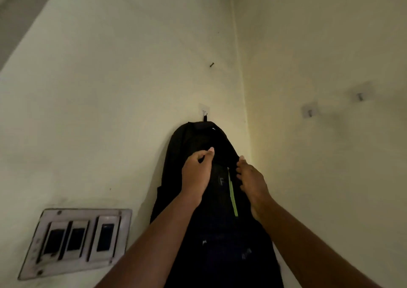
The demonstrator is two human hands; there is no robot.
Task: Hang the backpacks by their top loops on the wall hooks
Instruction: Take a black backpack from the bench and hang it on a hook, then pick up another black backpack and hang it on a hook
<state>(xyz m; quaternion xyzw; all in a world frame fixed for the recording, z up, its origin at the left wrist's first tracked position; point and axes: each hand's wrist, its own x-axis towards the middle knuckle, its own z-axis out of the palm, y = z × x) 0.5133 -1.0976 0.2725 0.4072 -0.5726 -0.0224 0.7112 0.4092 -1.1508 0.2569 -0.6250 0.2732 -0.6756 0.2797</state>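
Against the upper front of a black fabric backpack (217, 204) with a lime-green stripe, left hand (196, 173) curled, thumb and forefinger pinching the cloth; right hand (251, 177) curled round its right edge. Hanging on the left wall by a black top loop (205, 118) from a clear adhesive wall hook (204, 109). Farther out, two more clear hooks (310, 111) on the right wall, a small nail (212, 65) above, a grey three-switch plate (77, 241) lower left.
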